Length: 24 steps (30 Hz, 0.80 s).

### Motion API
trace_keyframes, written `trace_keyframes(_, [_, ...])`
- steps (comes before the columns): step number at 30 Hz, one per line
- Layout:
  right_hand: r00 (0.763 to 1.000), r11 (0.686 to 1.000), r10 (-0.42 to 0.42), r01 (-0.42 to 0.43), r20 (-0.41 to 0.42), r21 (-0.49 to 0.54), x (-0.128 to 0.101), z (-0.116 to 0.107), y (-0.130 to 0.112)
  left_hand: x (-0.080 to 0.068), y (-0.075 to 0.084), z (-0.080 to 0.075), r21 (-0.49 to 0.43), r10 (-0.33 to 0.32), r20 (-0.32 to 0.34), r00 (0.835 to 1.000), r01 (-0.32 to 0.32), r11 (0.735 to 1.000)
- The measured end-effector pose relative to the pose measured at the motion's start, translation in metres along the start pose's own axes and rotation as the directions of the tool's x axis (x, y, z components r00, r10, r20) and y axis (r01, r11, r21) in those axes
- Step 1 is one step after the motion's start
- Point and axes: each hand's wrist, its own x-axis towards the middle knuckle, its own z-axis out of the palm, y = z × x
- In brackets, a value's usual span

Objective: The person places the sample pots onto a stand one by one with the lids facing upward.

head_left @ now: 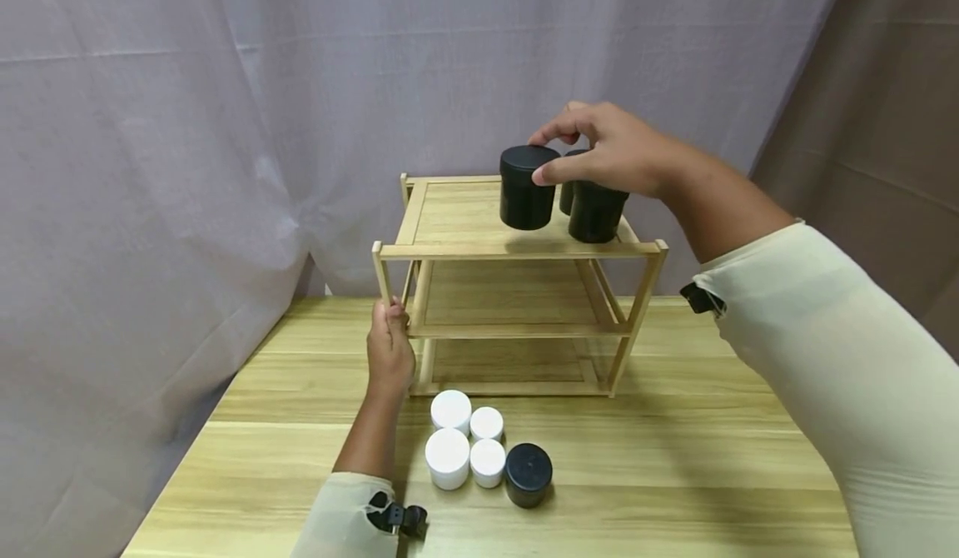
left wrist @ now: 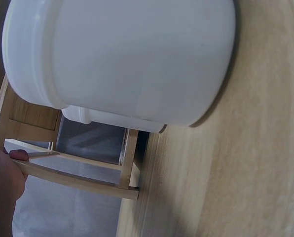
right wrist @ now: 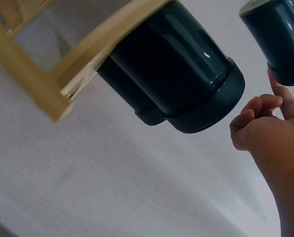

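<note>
Here the black jar [head_left: 528,186] is pinched by the right hand [head_left: 607,154], the rack [head_left: 517,250] post gripped by the left hand [head_left: 390,350]; neighbouring jars [head_left: 595,208] may be knocked over.

1. A pale grey fabric curtain [head_left: 225,108] hung in folds behind the scene.
2. A brown curtain [head_left: 884,125] covered the right corner.
3. A light wooden table [head_left: 674,458] with plank grain stood in front, evenly lit.

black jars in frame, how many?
4: three on the rack's top shelf, one gripped by the right hand, two behind it; one on the table.
</note>
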Motion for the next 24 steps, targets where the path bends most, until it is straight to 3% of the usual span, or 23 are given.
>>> trace_keyframes(7, [0.997,0.996,0.075,-0.073,0.032,-0.047,0.016,-0.006,-0.001,0.0,0.0,0.002,0.0,0.013,0.003,1.0,-0.013,1.0])
trace_keyframes(12, [0.993,0.992,0.117,-0.117,0.001,-0.053,0.026,-0.006,0.004,-0.002,0.001,0.004,-0.005,0.008,0.011,1.0,-0.008,1.0])
trace_keyframes(18, [0.99,0.981,0.139,-0.14,-0.018,-0.137,0.035,-0.002,0.014,-0.003,0.002,0.006,-0.005,0.013,0.024,1.0,-0.013,1.0])
trace_keyframes(24, [0.969,0.953,0.238,-0.247,-0.067,-0.177,0.039,0.003,0.017,-0.003,0.003,0.007,0.01,0.021,0.019,1.0,-0.021,1.0])
